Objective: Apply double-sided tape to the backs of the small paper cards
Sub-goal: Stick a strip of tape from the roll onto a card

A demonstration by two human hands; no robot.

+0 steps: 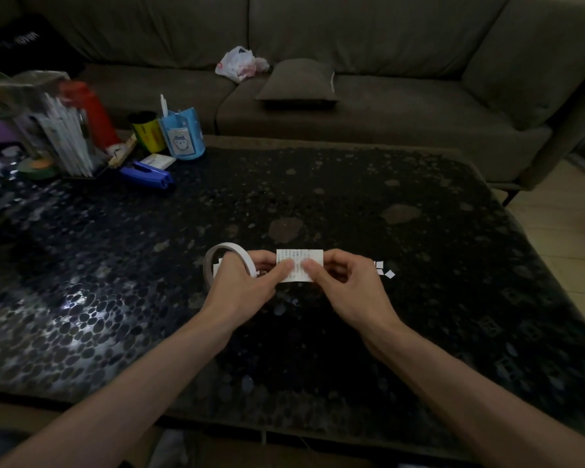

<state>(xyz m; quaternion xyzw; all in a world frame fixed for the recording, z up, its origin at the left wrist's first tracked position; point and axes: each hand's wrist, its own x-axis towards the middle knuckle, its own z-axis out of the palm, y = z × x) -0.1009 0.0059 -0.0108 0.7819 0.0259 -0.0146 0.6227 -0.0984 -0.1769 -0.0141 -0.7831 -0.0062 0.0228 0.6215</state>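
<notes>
A small white paper card (299, 261) with printed rows is held above the dark table between both hands. My left hand (244, 285) pinches its left lower edge with the thumb, and a roll of double-sided tape (228, 256) hangs around that hand's fingers. My right hand (348, 285) pinches the card's right part, thumb on its face. Small white paper pieces (384, 269) lie on the table just right of my right hand. A few more white pieces (217, 267) show inside the tape ring.
The black pebble-patterned table (318, 197) carries clutter at its far left: a blue stapler (147, 173), a blue pen holder (182, 135), a yellow can (147, 131), a red bottle (90, 113) and a clear box of sticks (61, 136). A grey sofa (352, 79) stands behind.
</notes>
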